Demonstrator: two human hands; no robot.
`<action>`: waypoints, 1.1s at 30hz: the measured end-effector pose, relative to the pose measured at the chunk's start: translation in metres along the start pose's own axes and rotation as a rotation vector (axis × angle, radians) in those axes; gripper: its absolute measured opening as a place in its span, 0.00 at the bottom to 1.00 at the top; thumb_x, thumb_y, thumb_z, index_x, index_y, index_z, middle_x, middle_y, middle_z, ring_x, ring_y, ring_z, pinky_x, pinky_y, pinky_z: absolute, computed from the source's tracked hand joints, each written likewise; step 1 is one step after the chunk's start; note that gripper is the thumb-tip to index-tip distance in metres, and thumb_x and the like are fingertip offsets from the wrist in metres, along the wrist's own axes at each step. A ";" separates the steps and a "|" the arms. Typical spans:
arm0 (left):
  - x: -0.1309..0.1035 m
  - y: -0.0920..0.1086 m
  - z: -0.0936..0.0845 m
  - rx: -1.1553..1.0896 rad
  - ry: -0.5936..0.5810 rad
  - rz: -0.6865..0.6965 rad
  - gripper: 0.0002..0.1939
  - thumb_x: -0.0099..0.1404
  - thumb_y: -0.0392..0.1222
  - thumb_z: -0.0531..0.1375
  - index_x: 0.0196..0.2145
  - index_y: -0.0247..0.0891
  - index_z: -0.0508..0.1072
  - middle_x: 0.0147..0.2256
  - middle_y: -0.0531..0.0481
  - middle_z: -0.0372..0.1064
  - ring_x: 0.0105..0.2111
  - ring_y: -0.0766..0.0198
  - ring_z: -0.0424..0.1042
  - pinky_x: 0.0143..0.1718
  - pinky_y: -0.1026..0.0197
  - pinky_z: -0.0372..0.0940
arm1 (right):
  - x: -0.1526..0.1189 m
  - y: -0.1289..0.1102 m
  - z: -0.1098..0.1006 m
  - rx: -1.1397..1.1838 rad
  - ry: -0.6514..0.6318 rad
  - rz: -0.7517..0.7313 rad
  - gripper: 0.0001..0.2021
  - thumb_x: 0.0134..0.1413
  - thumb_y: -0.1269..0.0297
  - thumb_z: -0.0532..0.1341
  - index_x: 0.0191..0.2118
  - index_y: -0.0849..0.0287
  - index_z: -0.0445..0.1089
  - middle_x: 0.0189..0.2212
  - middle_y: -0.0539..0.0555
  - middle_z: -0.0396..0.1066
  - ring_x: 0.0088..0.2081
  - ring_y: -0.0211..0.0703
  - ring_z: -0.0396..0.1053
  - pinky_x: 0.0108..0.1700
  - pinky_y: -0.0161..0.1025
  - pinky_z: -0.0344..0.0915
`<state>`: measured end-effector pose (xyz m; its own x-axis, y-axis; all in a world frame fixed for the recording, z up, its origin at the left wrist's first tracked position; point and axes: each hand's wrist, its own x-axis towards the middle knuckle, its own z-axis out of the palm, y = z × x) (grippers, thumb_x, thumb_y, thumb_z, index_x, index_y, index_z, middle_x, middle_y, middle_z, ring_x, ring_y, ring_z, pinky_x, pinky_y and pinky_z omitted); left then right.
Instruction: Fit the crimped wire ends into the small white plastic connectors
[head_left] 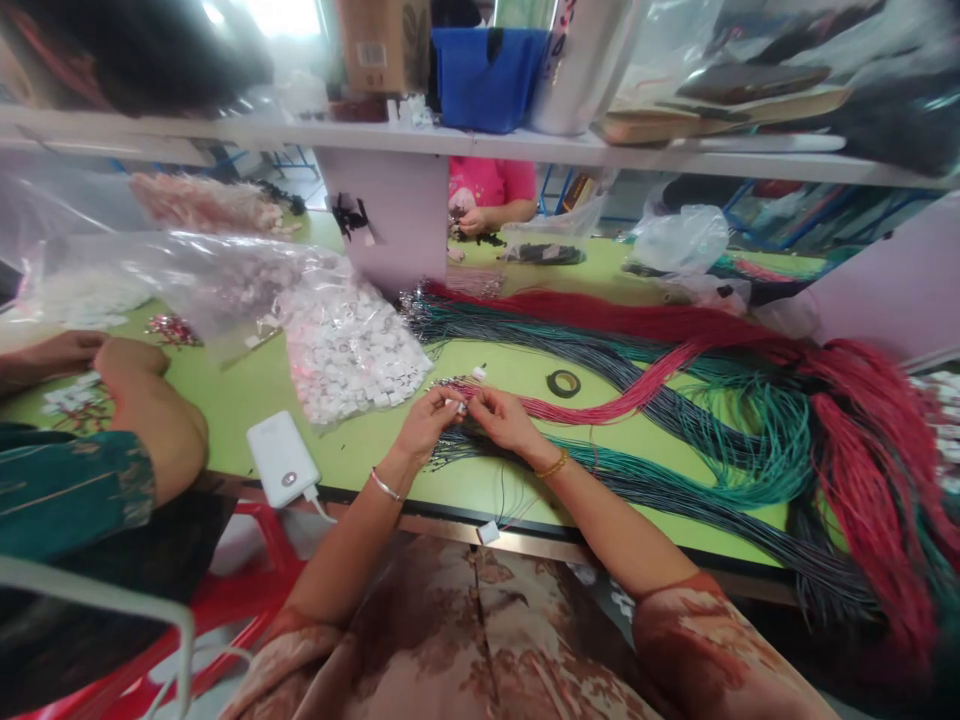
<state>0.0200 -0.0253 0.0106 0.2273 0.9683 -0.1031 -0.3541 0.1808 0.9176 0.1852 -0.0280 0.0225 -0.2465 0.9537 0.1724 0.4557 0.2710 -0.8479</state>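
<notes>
Over the green table, both hands meet in front of me with their fingertips nearly touching. My left hand [427,424] is closed in a pinch on a small white plastic connector [454,405]. My right hand [507,422] is pinched too, close against that connector; whatever its fingertips hold is too small to make out. Just behind the fingers lie the tips of a bundle of red wires [577,410]. Below the hands, dark and green wires [622,475] stretch off to the right. A white connector with thin wires [488,532] hangs at the table's front edge.
A clear bag of white connectors [352,350] lies to the left, near a white power bank [283,458] with a cable. Behind my right hand is a roll of black tape [563,383]. A co-worker's arm [154,420] rests at the far left. A shelf [300,130] crosses above.
</notes>
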 end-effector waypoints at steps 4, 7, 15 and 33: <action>0.001 -0.003 0.003 0.027 0.070 0.004 0.17 0.47 0.46 0.70 0.32 0.35 0.73 0.27 0.53 0.70 0.26 0.71 0.66 0.31 0.65 0.63 | -0.003 0.001 0.006 -0.044 0.048 -0.102 0.11 0.59 0.61 0.53 0.27 0.58 0.61 0.24 0.50 0.65 0.26 0.36 0.58 0.31 0.34 0.55; 0.002 -0.003 0.003 0.017 0.070 -0.002 0.17 0.46 0.46 0.71 0.32 0.34 0.75 0.27 0.52 0.71 0.25 0.71 0.66 0.30 0.65 0.62 | -0.005 0.002 0.007 -0.051 0.044 -0.106 0.11 0.58 0.61 0.53 0.27 0.58 0.61 0.23 0.49 0.64 0.25 0.36 0.58 0.30 0.34 0.54; 0.002 0.000 -0.002 0.022 -0.005 -0.028 0.16 0.47 0.45 0.70 0.34 0.33 0.79 0.28 0.50 0.73 0.25 0.71 0.63 0.30 0.64 0.60 | 0.000 0.001 0.006 0.035 0.048 -0.014 0.11 0.53 0.59 0.55 0.25 0.59 0.61 0.21 0.48 0.62 0.24 0.35 0.56 0.29 0.33 0.55; 0.000 0.005 -0.001 -0.085 -0.043 -0.043 0.20 0.51 0.43 0.69 0.43 0.35 0.78 0.33 0.49 0.73 0.28 0.70 0.64 0.33 0.65 0.62 | -0.002 -0.006 -0.015 0.109 -0.005 -0.012 0.08 0.48 0.62 0.57 0.27 0.61 0.68 0.24 0.48 0.68 0.26 0.35 0.61 0.32 0.32 0.58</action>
<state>0.0167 -0.0245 0.0151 0.2822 0.9513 -0.1238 -0.4182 0.2381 0.8766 0.1958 -0.0301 0.0350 -0.2561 0.9497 0.1804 0.3571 0.2664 -0.8953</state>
